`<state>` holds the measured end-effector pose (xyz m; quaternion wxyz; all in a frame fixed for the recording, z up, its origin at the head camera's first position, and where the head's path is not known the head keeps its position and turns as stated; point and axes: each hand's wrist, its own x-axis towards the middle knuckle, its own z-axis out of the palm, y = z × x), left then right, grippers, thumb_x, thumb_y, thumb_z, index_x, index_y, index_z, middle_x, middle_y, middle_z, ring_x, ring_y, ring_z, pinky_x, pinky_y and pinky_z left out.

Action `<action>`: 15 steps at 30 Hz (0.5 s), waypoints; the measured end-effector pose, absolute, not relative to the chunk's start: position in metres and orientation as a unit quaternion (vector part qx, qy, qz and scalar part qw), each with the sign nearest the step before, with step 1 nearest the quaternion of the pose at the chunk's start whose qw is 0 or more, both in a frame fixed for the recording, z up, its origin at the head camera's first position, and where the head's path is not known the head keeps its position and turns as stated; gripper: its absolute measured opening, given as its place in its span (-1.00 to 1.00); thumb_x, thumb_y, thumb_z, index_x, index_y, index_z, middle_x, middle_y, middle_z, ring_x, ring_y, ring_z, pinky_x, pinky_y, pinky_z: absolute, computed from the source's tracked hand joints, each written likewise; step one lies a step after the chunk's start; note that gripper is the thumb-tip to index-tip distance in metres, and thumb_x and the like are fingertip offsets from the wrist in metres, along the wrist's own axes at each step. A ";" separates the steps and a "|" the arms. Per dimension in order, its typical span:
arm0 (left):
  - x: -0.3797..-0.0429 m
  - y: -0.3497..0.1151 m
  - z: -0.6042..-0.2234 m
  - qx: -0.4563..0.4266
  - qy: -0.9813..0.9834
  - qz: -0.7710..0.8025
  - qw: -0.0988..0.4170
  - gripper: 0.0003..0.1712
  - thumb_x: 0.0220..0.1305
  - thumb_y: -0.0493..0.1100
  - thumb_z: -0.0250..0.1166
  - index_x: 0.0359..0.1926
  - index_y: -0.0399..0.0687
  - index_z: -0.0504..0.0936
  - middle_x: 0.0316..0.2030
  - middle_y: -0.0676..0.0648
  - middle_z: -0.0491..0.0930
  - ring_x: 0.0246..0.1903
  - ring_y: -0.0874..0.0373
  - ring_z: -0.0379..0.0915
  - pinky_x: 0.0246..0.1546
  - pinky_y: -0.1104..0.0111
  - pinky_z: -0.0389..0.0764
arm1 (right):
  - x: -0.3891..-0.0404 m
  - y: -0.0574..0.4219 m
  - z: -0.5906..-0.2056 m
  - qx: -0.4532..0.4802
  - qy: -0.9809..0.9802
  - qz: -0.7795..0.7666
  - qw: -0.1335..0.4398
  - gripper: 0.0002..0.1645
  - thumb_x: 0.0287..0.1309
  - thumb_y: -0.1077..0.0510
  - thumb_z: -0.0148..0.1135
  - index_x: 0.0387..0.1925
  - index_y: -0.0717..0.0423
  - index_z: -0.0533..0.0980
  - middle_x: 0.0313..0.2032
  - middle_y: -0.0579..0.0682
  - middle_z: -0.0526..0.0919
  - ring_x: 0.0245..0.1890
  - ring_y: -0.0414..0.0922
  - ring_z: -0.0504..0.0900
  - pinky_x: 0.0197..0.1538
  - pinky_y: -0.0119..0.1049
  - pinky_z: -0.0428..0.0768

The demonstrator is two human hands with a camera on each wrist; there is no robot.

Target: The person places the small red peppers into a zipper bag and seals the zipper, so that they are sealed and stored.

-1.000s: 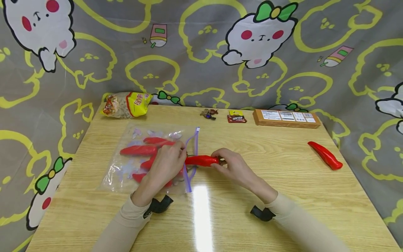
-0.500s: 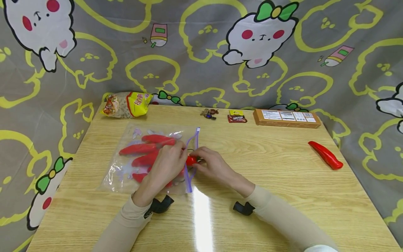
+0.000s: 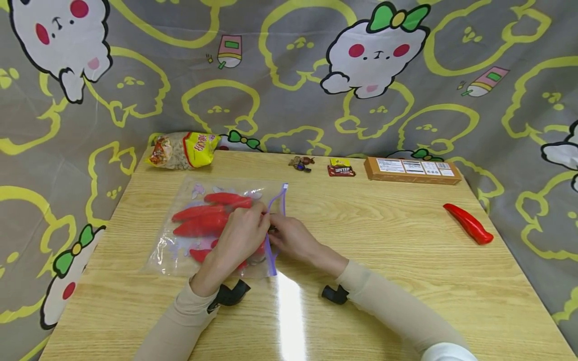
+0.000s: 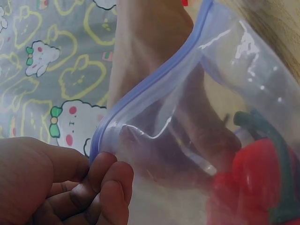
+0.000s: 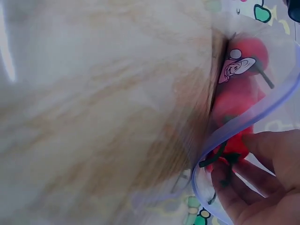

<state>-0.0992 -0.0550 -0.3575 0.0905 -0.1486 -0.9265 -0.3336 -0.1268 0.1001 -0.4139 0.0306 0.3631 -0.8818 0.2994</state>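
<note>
A clear zip bag (image 3: 164, 253) with a purple zip edge lies on the table, several red chili peppers (image 3: 200, 225) inside it. My left hand (image 3: 241, 230) pinches the rim of its mouth between thumb and fingers; the left wrist view shows the purple zip strip (image 4: 140, 89) in that pinch. Through the mouth reaches my right hand (image 3: 293, 238), its fingers holding a red pepper (image 5: 240, 144) near the green stem. In the head view the hands mostly hide that pepper. Another red pepper (image 3: 469, 224) lies alone on the table at the right.
Along the back of the wooden table (image 3: 384, 301) stand a yellow-ended food packet (image 3: 182, 150), small dark trinkets (image 3: 301, 163), wrapped sweets (image 3: 341, 168) and a long brown box (image 3: 412, 170). A patterned grey cloth (image 3: 280, 115) hangs behind and at the sides.
My right hand has moved left, pushing the pepper from outside the bag in through its mouth. My left hand has stayed at the bag's rim.
</note>
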 end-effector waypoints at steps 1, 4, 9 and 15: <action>-0.099 -0.055 -0.357 -0.148 -0.927 -0.332 0.091 -0.86 0.21 -0.23 0.14 -0.31 -0.21 0.57 -0.60 -0.04 0.52 -0.67 0.19 0.40 -0.69 0.43 0.39 | -0.127 0.100 -0.414 0.366 -0.884 0.288 0.034 -0.79 0.10 0.27 0.19 -0.18 0.14 0.49 -0.25 -0.01 0.64 -0.22 -0.12 0.64 -0.17 -0.39 0.56; -0.100 -0.055 -0.357 -0.149 -0.928 -0.329 0.095 -0.86 0.20 -0.23 0.14 -0.31 -0.22 0.57 -0.59 -0.05 0.53 -0.66 0.18 0.41 -0.68 0.42 0.41 | -0.126 0.102 -0.413 0.379 -0.885 0.266 0.038 -0.77 0.11 0.25 0.19 -0.15 0.11 0.49 -0.20 -0.03 0.64 -0.17 -0.15 0.62 -0.11 -0.38 0.54; -0.100 -0.055 -0.358 -0.155 -0.926 -0.326 0.108 -0.88 0.19 -0.24 0.15 -0.32 -0.21 0.57 -0.65 -0.02 0.48 -0.71 0.21 0.37 -0.73 0.45 0.35 | -0.124 0.116 -0.400 0.388 -0.888 0.235 0.068 -0.79 0.05 0.25 0.23 -0.20 0.10 0.54 -0.08 0.01 0.59 -0.07 -0.12 0.57 -0.04 -0.31 0.52; -0.100 -0.055 -0.359 -0.158 -0.922 -0.336 0.107 -0.89 0.19 -0.27 0.14 -0.33 -0.23 0.56 -0.72 0.04 0.37 -0.78 0.27 0.28 -0.79 0.49 0.28 | -0.129 0.178 -0.385 0.329 -0.912 0.215 0.119 -0.81 0.02 0.28 0.23 -0.24 0.16 0.56 -0.08 0.10 0.58 -0.08 -0.01 0.57 -0.04 -0.17 0.54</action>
